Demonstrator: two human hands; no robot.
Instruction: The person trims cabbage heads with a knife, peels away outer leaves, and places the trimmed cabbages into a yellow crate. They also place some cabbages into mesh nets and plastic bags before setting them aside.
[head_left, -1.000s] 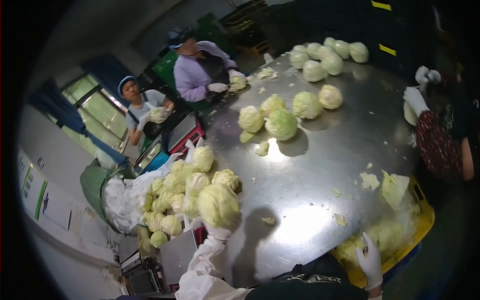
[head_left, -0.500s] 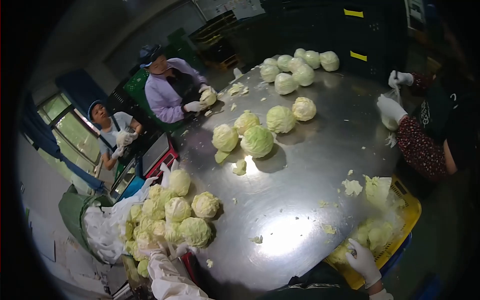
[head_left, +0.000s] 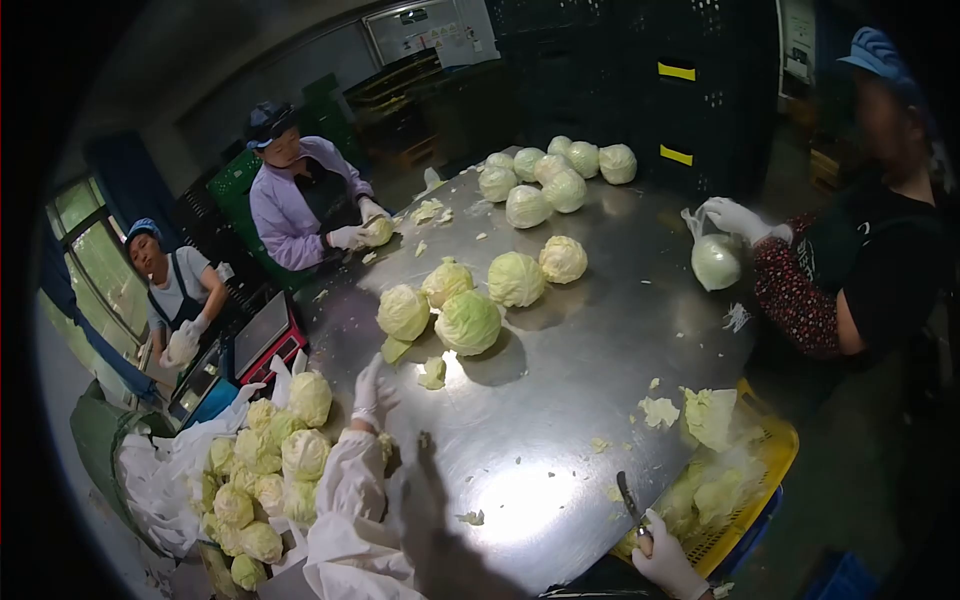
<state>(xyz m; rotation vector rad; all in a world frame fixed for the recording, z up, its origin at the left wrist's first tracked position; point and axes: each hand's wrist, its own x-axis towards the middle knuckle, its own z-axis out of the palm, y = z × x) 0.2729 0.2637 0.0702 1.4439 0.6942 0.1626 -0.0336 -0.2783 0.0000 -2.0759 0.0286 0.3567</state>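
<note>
My left hand (head_left: 373,393), in a white glove, is raised over the metal table (head_left: 560,400) with its fingers stretched out and nothing in them. It is beside the heap of cabbages (head_left: 305,455) and below the group of loose cabbages (head_left: 469,323). My right hand (head_left: 665,560), also gloved, is closed round the handle of a knife (head_left: 628,495) at the bottom right. The dark blade points up and away over the table's near edge. Right of this hand is a yellow crate (head_left: 775,455) holding cabbage leaves.
A person (head_left: 300,200) in lilac handles a cabbage across the table; another (head_left: 180,285) stands at left by scales (head_left: 262,335). At right, a person's gloved hand (head_left: 737,218) holds a bagged cabbage (head_left: 716,262). Wrapped cabbages (head_left: 527,206) sit at the far end.
My left hand has moved from the cabbage heap up over the table. The knife in my right hand now shows clearly. The view has shifted, and the bagged cabbage at right is in plain sight.
</note>
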